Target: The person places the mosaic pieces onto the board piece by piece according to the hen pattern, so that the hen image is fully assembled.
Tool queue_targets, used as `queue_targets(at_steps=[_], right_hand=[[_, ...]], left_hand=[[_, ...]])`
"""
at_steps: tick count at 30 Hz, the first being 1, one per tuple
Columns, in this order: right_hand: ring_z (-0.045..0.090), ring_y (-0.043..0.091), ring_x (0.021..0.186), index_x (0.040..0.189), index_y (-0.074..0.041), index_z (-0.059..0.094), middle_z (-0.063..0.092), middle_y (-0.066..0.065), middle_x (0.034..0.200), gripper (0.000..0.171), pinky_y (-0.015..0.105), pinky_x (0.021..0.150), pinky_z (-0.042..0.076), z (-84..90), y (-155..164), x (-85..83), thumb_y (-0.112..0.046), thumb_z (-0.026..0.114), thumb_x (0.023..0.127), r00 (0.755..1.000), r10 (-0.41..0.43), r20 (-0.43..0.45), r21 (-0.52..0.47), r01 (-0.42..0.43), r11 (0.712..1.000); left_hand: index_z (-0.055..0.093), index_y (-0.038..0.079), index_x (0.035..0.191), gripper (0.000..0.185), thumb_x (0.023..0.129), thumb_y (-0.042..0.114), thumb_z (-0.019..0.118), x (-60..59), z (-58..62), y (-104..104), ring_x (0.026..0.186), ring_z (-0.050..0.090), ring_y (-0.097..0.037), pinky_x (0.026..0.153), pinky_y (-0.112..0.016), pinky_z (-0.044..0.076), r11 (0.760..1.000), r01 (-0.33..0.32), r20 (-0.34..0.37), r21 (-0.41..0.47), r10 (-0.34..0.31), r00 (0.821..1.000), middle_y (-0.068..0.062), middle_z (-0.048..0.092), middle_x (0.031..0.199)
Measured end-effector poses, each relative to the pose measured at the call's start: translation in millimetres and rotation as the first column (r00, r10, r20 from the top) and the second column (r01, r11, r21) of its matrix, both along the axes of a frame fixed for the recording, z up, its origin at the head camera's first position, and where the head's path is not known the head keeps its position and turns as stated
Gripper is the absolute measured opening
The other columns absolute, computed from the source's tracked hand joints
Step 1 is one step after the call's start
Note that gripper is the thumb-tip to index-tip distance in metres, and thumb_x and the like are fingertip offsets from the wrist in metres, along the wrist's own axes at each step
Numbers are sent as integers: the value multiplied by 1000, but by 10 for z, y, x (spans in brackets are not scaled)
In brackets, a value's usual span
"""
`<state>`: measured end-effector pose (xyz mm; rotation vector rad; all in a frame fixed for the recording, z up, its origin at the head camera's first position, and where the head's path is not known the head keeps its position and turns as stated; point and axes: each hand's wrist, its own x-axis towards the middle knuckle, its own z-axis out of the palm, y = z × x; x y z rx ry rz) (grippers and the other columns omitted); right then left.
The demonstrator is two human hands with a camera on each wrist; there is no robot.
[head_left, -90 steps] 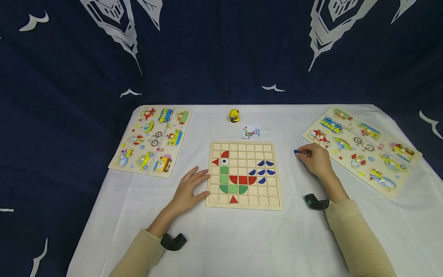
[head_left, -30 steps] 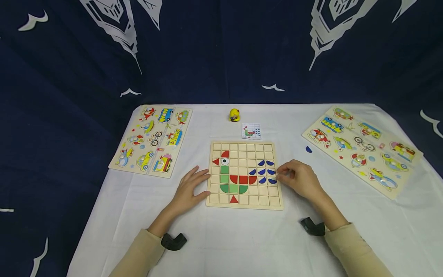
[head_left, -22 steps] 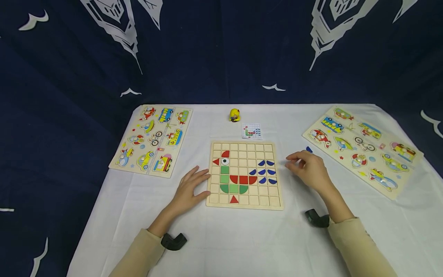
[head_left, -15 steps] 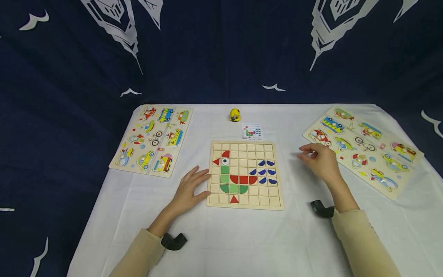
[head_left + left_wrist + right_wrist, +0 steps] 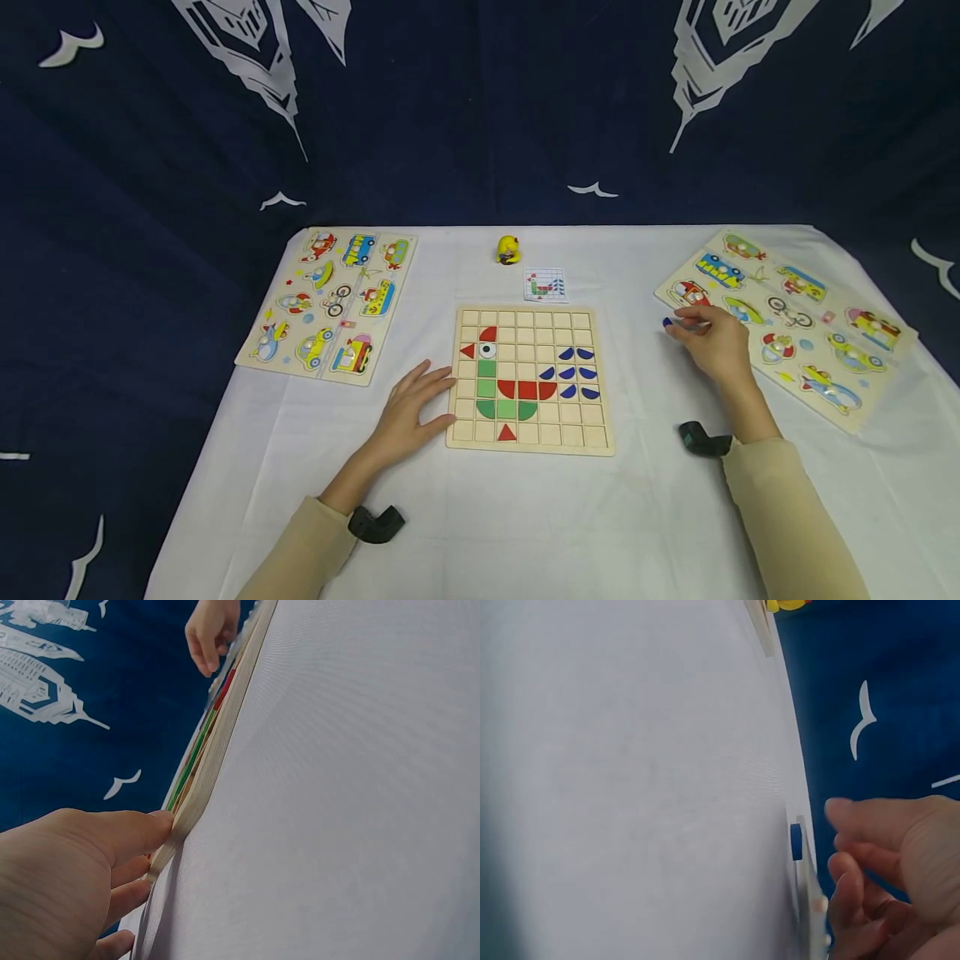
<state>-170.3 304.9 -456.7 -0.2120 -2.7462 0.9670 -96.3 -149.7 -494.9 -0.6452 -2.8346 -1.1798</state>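
A wooden grid board lies mid-table with red, green and blue pieces forming a bird. My left hand lies flat on the cloth, its fingers straight against the board's left edge. My right hand hovers to the right of the board, fingertips at a small blue piece on the cloth. In the right wrist view the blue piece lies on the table with a small gap to my loosely curled fingers. Neither hand holds anything.
A vehicle peg puzzle lies at the left and another at the right, just behind my right hand. A yellow toy and a small pattern card sit behind the board. White cloth covers the table.
My right hand left a blue piece on the board's right side, then moved back right to the loose blue piece near the right puzzle. The left hand has stayed put.
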Motion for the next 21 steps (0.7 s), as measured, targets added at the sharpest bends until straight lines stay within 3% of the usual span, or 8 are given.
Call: queue_targets(at_steps=[9,15,21], right_hand=[[58,30,89,112,3,67,66,24,107,32,32,68,36,-122,36,-56,-21,69,90,995,-5,104,16,4,1000],[56,32,87,107,1,68,67,22,101,27,34,69,33,-126,17,-86,-21,67,91,995,-22,98,54,17,998],[54,31,85,102,1,69,67,20,94,22,47,76,35,-118,2,-99,-18,68,91,994,-16,109,52,10,999]], left_hand=[[60,9,133,53,83,18,76,9,10,-2,148,24,-32,116,-60,18,1000,0,11,-1,0,1000,-6,50,147],[60,9,133,54,83,18,77,16,20,-6,148,24,-32,117,-60,17,1000,-1,13,3,1,1000,-6,50,148],[60,9,133,53,83,19,76,16,14,-10,148,24,-32,117,-60,18,1000,3,11,2,-3,1000,-6,50,148]])
